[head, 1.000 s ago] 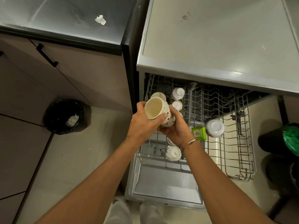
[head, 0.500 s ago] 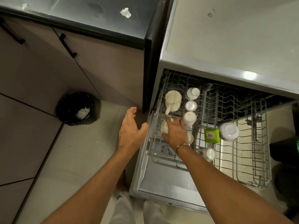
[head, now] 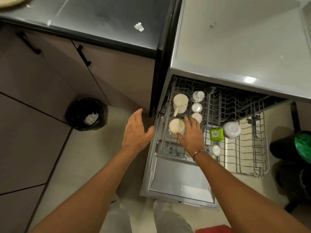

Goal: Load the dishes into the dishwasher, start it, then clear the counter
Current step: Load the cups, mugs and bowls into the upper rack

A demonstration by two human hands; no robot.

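Note:
The dishwasher's wire rack (head: 245, 153) is pulled out over the open door (head: 178, 180). A cream mug (head: 176, 126) sits upside down at the rack's left side, with another cream mug (head: 180, 102) behind it. Three small cups (head: 196, 107) stand in a row to their right. A white bowl (head: 231, 130) and a green box (head: 216, 134) lie further right. My right hand (head: 191, 135) hovers open beside the near mug, fingers spread, thumb close to it. My left hand (head: 136, 132) is open over the floor, left of the door.
A black bin (head: 85, 114) with white scraps stands on the floor at left. The dark counter (head: 101, 17) carries white crumbs (head: 139, 27). The light counter (head: 235, 39) lies above the dishwasher. A black bin with a green bag (head: 303, 145) is at right.
Both hands held the cream mug above the rack a second ago. The right hand set it upside down in the rack and has let go; the left hand moved away to the left.

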